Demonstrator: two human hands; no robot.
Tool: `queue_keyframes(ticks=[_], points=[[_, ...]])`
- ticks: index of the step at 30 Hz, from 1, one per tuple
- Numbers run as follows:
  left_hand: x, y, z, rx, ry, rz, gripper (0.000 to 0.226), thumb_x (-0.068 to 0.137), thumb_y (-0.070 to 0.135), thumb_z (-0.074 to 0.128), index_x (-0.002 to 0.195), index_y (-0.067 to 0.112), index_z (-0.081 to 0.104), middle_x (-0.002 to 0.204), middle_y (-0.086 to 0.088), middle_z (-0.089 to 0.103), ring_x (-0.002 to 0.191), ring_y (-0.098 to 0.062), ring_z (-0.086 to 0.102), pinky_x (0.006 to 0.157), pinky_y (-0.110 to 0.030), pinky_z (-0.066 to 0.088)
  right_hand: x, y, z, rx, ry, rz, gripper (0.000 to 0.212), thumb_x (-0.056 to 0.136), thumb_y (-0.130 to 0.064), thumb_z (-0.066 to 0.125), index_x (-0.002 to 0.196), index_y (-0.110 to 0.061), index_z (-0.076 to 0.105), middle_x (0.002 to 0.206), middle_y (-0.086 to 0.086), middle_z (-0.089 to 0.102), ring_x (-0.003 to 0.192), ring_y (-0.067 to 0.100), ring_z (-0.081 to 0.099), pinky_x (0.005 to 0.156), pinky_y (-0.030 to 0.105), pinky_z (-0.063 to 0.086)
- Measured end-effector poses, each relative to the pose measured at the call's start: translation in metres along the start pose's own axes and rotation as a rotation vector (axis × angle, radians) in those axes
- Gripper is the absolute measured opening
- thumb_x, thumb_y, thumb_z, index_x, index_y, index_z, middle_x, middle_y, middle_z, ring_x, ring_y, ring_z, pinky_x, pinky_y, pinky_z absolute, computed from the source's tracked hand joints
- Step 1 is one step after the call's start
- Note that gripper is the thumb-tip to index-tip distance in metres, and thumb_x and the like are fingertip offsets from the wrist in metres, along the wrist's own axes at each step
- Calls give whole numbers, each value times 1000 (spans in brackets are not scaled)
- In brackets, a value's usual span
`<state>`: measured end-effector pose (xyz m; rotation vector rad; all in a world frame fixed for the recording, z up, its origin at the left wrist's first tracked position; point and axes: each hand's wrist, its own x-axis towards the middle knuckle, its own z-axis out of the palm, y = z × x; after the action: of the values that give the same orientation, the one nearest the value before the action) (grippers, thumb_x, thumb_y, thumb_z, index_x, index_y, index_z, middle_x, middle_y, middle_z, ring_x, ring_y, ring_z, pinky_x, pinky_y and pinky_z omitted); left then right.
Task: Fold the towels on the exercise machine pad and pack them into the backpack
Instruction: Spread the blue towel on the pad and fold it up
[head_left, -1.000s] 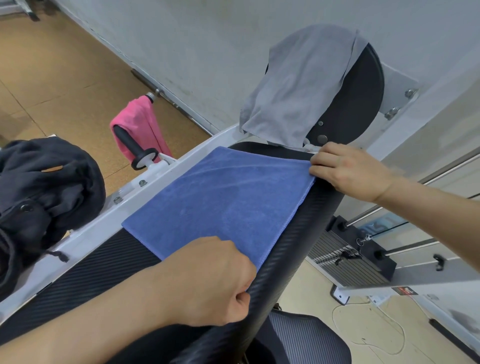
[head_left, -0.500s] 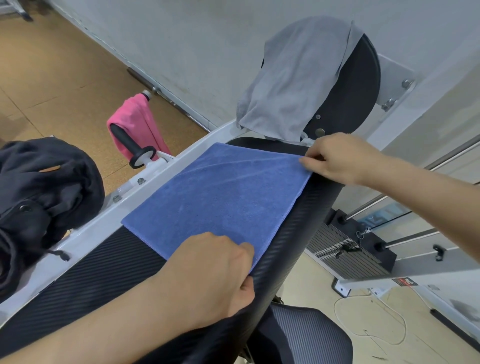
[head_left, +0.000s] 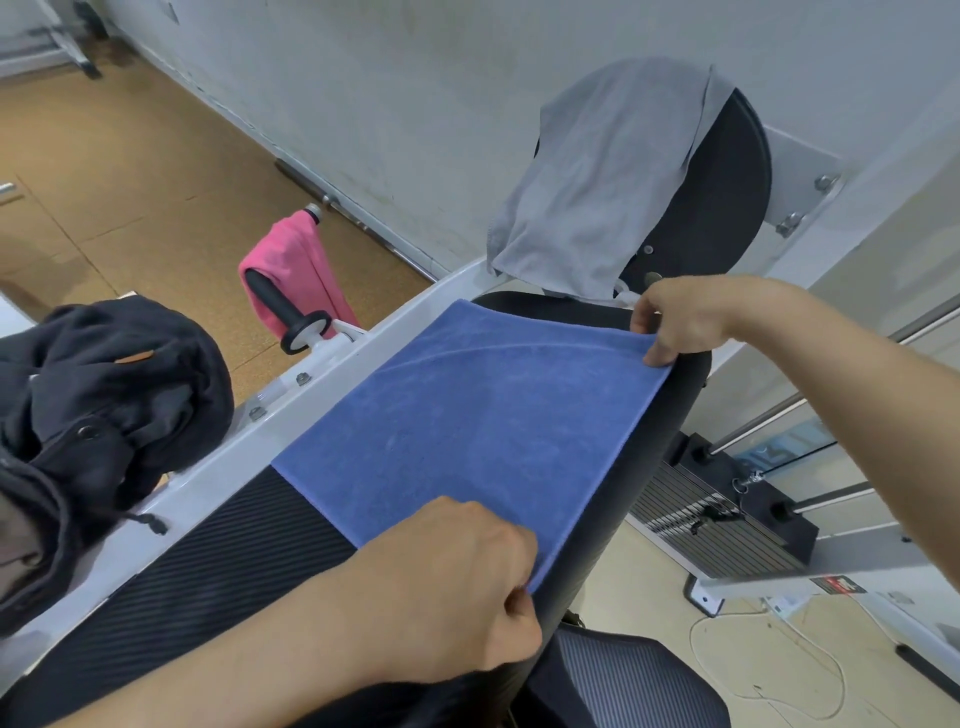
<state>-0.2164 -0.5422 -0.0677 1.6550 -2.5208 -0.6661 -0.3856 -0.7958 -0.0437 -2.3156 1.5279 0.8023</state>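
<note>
Three towels show, none packed yet. Largest is the long black exercise machine pad (head_left: 234, 561), whose flat ribbed top gives a firm bed for folding. Spread across its far half lies the blue towel (head_left: 467, 431), flat and smooth, its right edge running along the pad's rounded side, so it seems squared up for a fold. To the left, beyond the white frame rail, slumps the dark backpack (head_left: 104, 395); whether its mouth is open I cannot tell. A grey towel (head_left: 597, 182) hangs over the round black cushion at the pad's far end, and a smaller pink towel (head_left: 296, 270) is draped on the black handle (head_left: 283, 312) near the rail, both probably parked there to wait their turn. The left hand (head_left: 457, 587) has its grip closed, fingers curled and pinching the blue towel's near right corner; the right hand (head_left: 680, 317) pinches the far right corner between thumb and fingers. Holding both ends of one edge keeps it taut and, I judge, ready to carry across to the opposite edge.
</note>
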Motion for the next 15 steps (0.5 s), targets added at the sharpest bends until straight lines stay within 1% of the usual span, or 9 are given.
queue_keyframes(ticks=[2, 4, 5, 6, 8, 10, 12, 13, 15], points=[[-1, -3, -9, -269, -138, -54, 22, 90, 35, 50, 83, 17, 61, 70, 1, 66, 65, -12, 54, 64, -20, 43, -2, 0, -7, -88, -43, 31, 29, 83, -28, 71, 108, -14, 64, 96, 3, 63, 84, 21, 55, 68, 29, 42], [0, -19, -16, -506, -188, -112, 26, 94, 42, 53, 87, 20, 65, 72, 8, 66, 66, -5, 57, 64, -20, 45, -1, -5, -11, -159, -15, 63, 33, 84, -37, 68, 106, -13, 67, 97, 3, 64, 90, 24, 59, 69, 30, 44], [2, -34, -17, -592, -155, -165, 26, 94, 42, 54, 85, 21, 66, 67, 10, 64, 61, -4, 56, 64, -22, 46, 1, -8, -14, -169, 46, 63, 35, 85, -40, 65, 106, -13, 68, 101, 5, 66, 94, 26, 61, 73, 31, 47], [5, -52, -14, -617, -60, -234, 24, 95, 39, 55, 83, 22, 67, 65, 9, 62, 59, -4, 54, 63, -24, 47, 4, -14, -17, -143, 125, 42, 34, 86, -41, 62, 106, -14, 69, 105, 6, 67, 97, 28, 61, 79, 33, 50], [10, -100, -2, -414, 209, -408, 20, 94, 31, 54, 82, 21, 67, 70, 7, 64, 65, -9, 57, 69, -35, 51, 11, -32, -21, 1, 271, -46, 25, 90, -36, 57, 104, -18, 68, 105, 2, 65, 94, 25, 58, 85, 34, 49], [8, -147, 14, -186, 322, -618, 20, 94, 28, 49, 96, 24, 68, 91, 6, 67, 86, -15, 61, 78, -38, 50, 19, -55, -24, 111, 292, -138, 21, 93, -30, 54, 106, -21, 67, 102, -2, 61, 92, 19, 54, 83, 30, 45], [1, -183, 32, -116, 277, -760, 27, 97, 33, 47, 116, 24, 63, 111, 0, 62, 104, -22, 58, 85, -37, 48, 29, -80, -25, 152, 221, -209, 23, 94, -28, 51, 109, -22, 68, 105, -4, 63, 94, 17, 55, 86, 29, 45], [-2, -196, 41, -128, 236, -805, 31, 97, 36, 46, 122, 22, 61, 116, -3, 61, 109, -24, 56, 87, -38, 47, 37, -92, -24, 165, 175, -233, 24, 94, -26, 51, 110, -22, 68, 109, -5, 65, 97, 16, 56, 88, 29, 45], [-5, -209, 52, -163, 180, -845, 31, 97, 40, 47, 117, 21, 61, 113, -4, 61, 109, -25, 57, 86, -38, 48, 58, -112, -20, 165, 115, -272, 28, 95, -23, 48, 116, -22, 66, 118, -4, 64, 102, 16, 56, 88, 27, 43]])
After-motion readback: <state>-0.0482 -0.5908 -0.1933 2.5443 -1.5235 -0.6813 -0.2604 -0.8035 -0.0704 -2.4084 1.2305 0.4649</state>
